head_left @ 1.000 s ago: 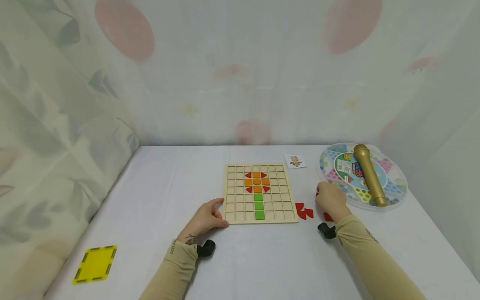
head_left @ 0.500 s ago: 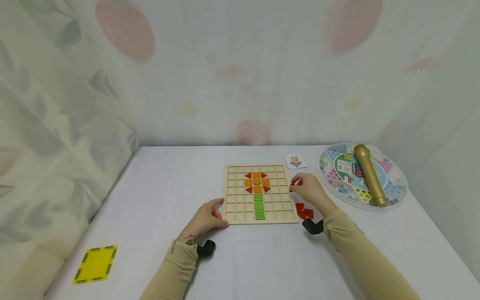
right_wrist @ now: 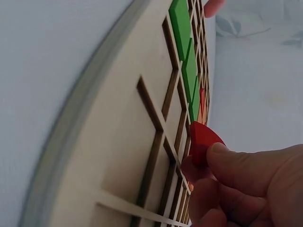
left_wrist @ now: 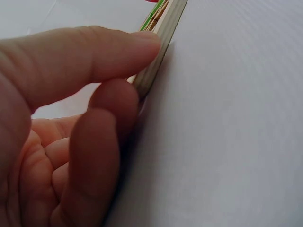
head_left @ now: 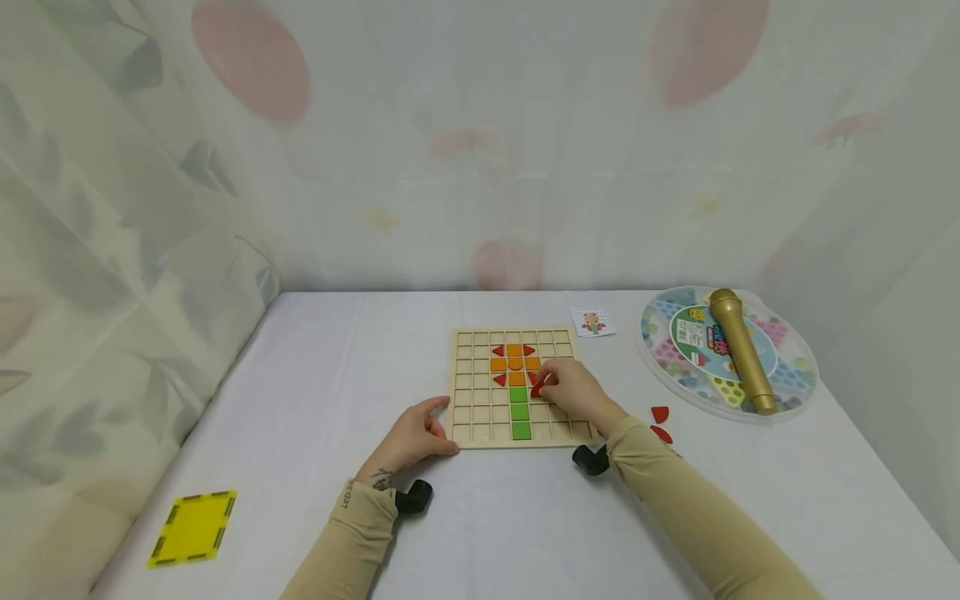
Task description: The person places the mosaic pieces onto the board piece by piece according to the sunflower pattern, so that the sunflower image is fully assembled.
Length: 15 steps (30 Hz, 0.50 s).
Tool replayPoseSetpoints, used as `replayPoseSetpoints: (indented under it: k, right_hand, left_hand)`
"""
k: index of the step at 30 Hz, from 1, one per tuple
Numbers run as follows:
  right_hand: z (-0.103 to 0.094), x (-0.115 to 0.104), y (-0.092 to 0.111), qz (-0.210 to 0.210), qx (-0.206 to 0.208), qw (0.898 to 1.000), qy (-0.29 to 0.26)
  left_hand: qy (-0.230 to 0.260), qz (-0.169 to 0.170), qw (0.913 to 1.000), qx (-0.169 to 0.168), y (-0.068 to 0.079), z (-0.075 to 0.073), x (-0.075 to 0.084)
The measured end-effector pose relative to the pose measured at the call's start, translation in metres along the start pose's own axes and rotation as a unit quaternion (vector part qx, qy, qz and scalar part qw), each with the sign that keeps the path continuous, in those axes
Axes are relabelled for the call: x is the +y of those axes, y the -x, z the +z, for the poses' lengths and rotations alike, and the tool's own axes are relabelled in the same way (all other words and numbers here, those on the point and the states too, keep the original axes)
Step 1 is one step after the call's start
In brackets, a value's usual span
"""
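A square wooden grid board (head_left: pixel 477 417) lies flat on the white table. My left hand (head_left: pixel 408 437) holds its near left corner, the thumb (left_wrist: pixel 128 52) on the edge in the left wrist view. Between thumb and fingers, my right hand (head_left: pixel 577 392) pinches a red quarter-circle piece (right_wrist: pixel 203 139), close over the board just right of the upper green square (head_left: pixel 518 395). The green squares run down a column. Above them sit orange squares (head_left: pixel 498 364) around an orange disc (head_left: pixel 515 364), with small red triangles (head_left: pixel 499 380) at the corners.
Two red pieces (head_left: pixel 660 413) lie right of my right forearm. A small pattern card (head_left: pixel 592 322) sits beyond the board. At the back right, a gold microphone (head_left: pixel 742 350) rests on a clear patterned case (head_left: pixel 678 379). A yellow square (head_left: pixel 192 529) lies front left.
My right hand has moved left from the loose red pieces to over the board, bringing a red piece. The forearm now covers the pieces beside the board. The left hand stays.
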State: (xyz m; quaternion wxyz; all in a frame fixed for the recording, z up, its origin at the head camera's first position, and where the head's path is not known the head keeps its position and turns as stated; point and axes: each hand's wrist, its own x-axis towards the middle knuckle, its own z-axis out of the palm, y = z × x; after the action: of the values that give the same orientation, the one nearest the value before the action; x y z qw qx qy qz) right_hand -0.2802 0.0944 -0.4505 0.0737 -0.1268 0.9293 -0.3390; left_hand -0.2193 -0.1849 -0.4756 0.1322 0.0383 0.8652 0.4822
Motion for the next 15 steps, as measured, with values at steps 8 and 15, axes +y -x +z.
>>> replayPoseSetpoints:
  k: [8, 15]
  right_hand:
    - [0.0025, -0.004, 0.0021, -0.002, -0.009, 1.0, 0.003]
    - [0.0032, -0.0037, 0.0021, 0.011, -0.012, 1.0, 0.023]
  left_hand:
    - [0.005, -0.002, 1.0, -0.003, -0.0013, 0.0, -0.0017]
    - [0.009, 0.002, 1.0, -0.004, -0.0004, -0.0004, -0.0017]
